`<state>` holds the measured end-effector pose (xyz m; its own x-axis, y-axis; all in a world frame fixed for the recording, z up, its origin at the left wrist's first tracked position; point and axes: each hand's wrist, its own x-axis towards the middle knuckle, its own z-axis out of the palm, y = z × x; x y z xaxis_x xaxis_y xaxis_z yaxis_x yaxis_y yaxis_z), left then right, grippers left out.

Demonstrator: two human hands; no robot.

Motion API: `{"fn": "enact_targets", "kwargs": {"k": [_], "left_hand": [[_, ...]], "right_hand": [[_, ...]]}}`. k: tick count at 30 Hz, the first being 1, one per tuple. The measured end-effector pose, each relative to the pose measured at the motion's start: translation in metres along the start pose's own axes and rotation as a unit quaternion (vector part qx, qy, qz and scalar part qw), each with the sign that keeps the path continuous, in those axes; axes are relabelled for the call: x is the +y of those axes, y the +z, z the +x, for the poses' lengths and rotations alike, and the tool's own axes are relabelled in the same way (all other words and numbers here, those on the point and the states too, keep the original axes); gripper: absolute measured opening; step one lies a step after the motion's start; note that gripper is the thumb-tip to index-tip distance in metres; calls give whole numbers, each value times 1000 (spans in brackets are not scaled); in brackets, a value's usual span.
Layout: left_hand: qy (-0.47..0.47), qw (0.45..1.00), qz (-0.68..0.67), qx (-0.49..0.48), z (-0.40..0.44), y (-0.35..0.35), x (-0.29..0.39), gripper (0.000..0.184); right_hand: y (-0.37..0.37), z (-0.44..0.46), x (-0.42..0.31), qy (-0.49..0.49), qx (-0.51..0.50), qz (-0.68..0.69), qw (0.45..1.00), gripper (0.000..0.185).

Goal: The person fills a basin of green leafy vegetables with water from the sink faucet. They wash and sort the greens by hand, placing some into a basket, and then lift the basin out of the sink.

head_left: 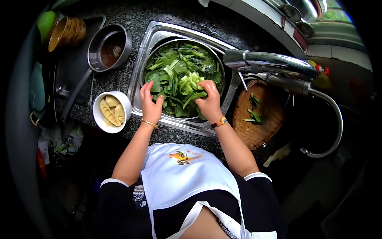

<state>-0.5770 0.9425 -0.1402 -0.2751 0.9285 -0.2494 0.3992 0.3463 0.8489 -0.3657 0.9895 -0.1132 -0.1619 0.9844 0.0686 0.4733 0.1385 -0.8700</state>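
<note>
A large round metal basin (221, 68) full of leafy greens (171, 75) sits inside the steel sink (137, 75). My left hand (151, 104) is at the near left of the basin, thumb and fingers apart, touching the leaves. On the near right, my right hand (209, 99) has its fingers curled round some pale-stemmed greens (191, 83). Parts of its fingertips are hidden among the leaves. Bracelets show on both wrists.
Left of the sink stand a white bowl (127, 104) of dumplings and a saucepan (90, 55) with brown liquid. Stacked bowls (67, 34) are farther left. A chrome faucet (274, 61) reaches over the sink's right side, above a woven basket (254, 135) with some leaves.
</note>
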Motion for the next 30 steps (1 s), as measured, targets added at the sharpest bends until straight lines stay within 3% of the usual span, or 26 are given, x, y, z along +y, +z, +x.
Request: {"fn": "enact_targets", "kwargs": {"k": [8,10,11,15,17,19,21,22,23,24,26,28,30], "left_hand": [[89,995,53,-12,10,10,5,58],[110,975,183,-58,11,12,9,67],[110,975,183,-59,11,14,9,67],[102,942,290,-136,10,19,20,89],[101,923,332,-166,7,18,35,103],[101,882,420,-190,6,23,49,114],[62,861,461,-207,9,31,54,120],[89,880,439,-160,8,34,52,96],[86,880,439,-160,11,36,38,96],[102,903,389,-148,20,40,17,78],[143,944,286,-86,30,38,9,38],[156,960,221,-69,38,31,11,32],[150,971,178,-48,38,18,35,27]], "right_hand": [[-68,-23,-50,-44,66,-30,996,43],[-97,-38,-57,-51,107,-94,988,43],[-111,-47,-55,-39,127,-118,984,42],[-152,-86,-14,81,237,-188,950,39],[-164,-107,34,153,218,-243,933,50],[-163,-113,47,278,174,-181,927,65],[-164,-118,51,307,135,-207,919,75],[-163,-118,52,309,144,-230,912,73],[-162,-118,52,312,153,-253,903,70],[-159,-115,51,264,184,-262,910,52],[-147,-99,39,210,173,-252,929,42],[-129,-79,24,121,176,-243,946,21],[-113,-63,19,107,151,-185,965,17]]}}
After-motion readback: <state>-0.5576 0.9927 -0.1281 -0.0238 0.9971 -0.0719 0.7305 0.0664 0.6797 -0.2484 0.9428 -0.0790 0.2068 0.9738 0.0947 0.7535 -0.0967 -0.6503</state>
